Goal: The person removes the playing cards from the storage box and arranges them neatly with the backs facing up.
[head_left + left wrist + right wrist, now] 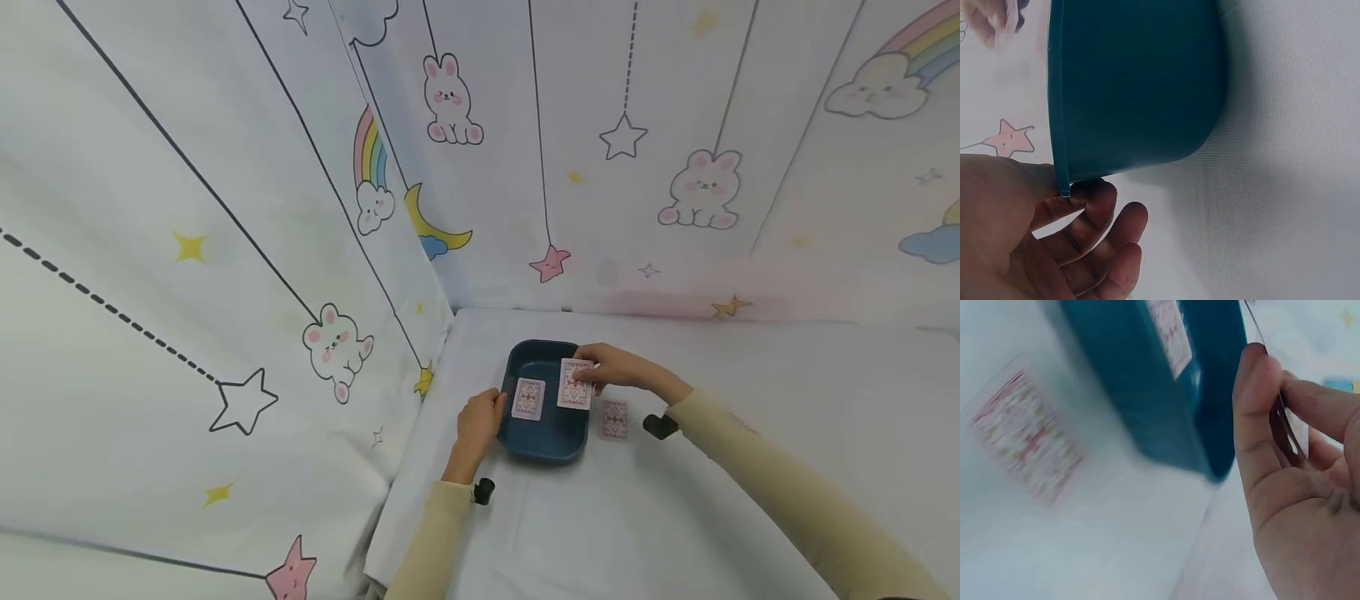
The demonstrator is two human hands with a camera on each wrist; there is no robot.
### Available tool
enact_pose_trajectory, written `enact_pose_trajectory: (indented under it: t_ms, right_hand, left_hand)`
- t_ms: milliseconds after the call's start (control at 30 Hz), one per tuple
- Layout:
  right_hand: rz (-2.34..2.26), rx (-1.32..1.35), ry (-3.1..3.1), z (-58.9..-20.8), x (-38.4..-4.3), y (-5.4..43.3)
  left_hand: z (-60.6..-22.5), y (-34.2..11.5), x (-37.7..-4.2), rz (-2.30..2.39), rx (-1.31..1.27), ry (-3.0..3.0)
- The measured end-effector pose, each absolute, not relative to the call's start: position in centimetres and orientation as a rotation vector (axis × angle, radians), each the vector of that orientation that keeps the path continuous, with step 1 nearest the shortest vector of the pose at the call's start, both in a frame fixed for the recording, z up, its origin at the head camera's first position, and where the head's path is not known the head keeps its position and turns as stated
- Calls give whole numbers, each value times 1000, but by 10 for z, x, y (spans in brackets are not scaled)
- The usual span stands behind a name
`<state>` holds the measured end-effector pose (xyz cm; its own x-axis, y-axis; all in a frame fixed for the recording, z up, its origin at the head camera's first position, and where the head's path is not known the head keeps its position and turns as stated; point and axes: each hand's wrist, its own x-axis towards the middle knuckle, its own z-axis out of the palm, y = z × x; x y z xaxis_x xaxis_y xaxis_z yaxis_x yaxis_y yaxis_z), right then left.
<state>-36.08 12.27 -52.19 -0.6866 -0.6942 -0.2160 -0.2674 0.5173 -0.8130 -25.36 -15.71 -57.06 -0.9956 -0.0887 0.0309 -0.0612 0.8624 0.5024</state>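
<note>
A dark teal plastic basin [542, 448] stands on the white-covered table. My left hand [480, 421] pinches its left rim between thumb and fingers; the left wrist view shows the basin wall [1141, 87] beside those fingers. Over the basin's right side, my right hand [618, 367] pinches a playing card [574, 393], its patterned back facing up in the head view. In the right wrist view this card appears nearly edge-on between thumb and fingers. Another playing card [528, 399] lies inside the basin at the left. A third card [1030, 434] lies back up on the table, right of the basin.
The table [600, 525] has a white cloth cover. Behind it and along the left hang white sheets [510, 183] printed with rabbits, stars and rainbows. A small black camera [661, 426] sits at the right wrist, and another [483, 491] at the left.
</note>
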Motion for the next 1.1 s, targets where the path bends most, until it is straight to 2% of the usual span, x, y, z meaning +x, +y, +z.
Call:
enact_pose_trajectory:
  t_ms: [167,467,833,1100]
  right_hand:
    - [-1084,-723,2273,-527,-356,162]
    - [-1090,-572,2269,-558,-342,214]
    - [-1013,-553,2387,-591,-328,231]
    - [-918,-520,2538,-601,-318,230]
  left_hand:
    - [-569,-162,-254,-817,162,-2970]
    - [-572,-164,-255,-827,198,-2983]
    - [-572,-159,-253,-839,194,-2988]
    - [-574,-155,-256,-828,185,-3002]
